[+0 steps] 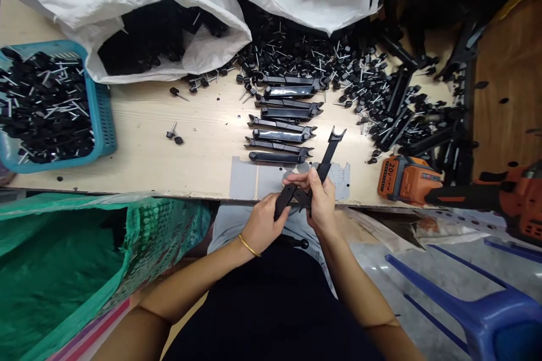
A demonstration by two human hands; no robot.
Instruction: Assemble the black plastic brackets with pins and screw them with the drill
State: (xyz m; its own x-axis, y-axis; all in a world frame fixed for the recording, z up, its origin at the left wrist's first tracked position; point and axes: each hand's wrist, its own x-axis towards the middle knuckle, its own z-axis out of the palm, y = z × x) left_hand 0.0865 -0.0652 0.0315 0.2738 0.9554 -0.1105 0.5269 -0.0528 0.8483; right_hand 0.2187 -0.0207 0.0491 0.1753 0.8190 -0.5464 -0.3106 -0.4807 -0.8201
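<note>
My left hand (263,221), with a gold bangle at the wrist, is closed around a short black plastic piece (284,201). My right hand (320,201) grips a long black plastic arm (329,151) whose forked end points away from me. Between my hands the two pieces come together at the table's front edge; whether they are joined I cannot tell. Just beyond lies a stack of black plastic arms (282,135) in a row, their forked ends to the right. Grey patches (243,177) mark the tabletop under them.
A blue basket (101,118) at left holds black-headed metal pins, and many more pins (359,79) are heaped at the back. White sacks (169,67) stand behind. An orange cordless power tool (406,177) lies right. A green sack (131,237) and blue stool (474,307) are below.
</note>
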